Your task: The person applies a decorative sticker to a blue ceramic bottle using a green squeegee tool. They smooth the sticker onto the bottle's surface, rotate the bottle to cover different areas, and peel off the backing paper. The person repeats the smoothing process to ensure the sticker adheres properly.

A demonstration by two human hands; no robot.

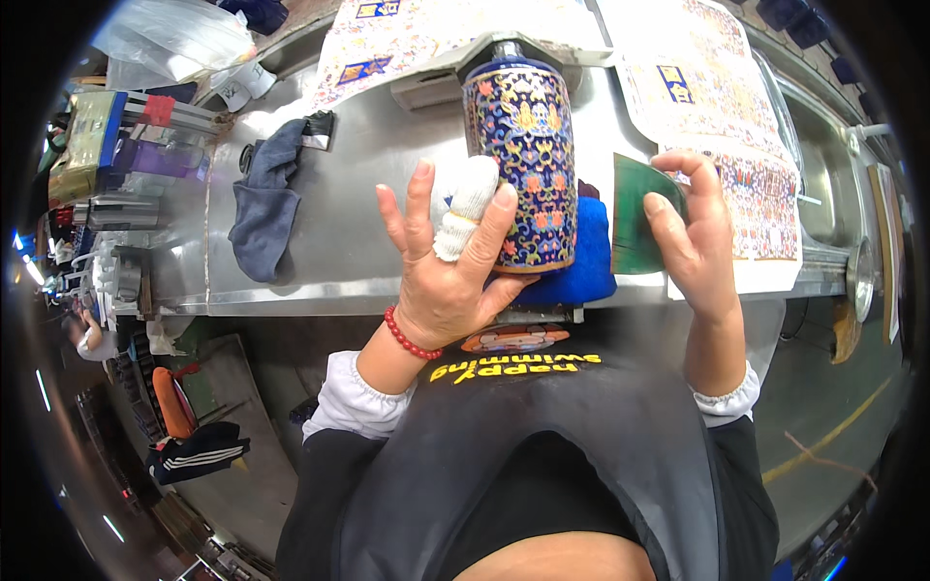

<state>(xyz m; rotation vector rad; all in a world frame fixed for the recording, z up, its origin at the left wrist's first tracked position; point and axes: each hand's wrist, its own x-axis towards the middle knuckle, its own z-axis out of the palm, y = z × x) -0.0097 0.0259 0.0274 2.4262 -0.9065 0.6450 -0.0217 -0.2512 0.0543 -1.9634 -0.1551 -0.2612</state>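
A dark blue cylindrical bottle (523, 145) with a dense, colourful floral pattern lies with its neck pointing away, propped at the far end. My left hand (441, 276) is spread along its left side, the thumb near the base. White knitted material (470, 203) wraps one finger of this hand, and a red bead bracelet circles the wrist. To the right of the bottle, my right hand (693, 237) grips a green, flat, flexible-looking scraper (630, 218) between thumb and fingers, apart from the bottle. Part of the scraper is hidden behind that hand.
A blue cloth (586, 257) lies under the bottle's near end. Patterned printed sheets (693, 87) cover the metal table's far side and right. A grey-blue cloth (266, 208) rests at left. A sink (809, 165) stands at far right, a clear plastic bag (174, 44) at far left.
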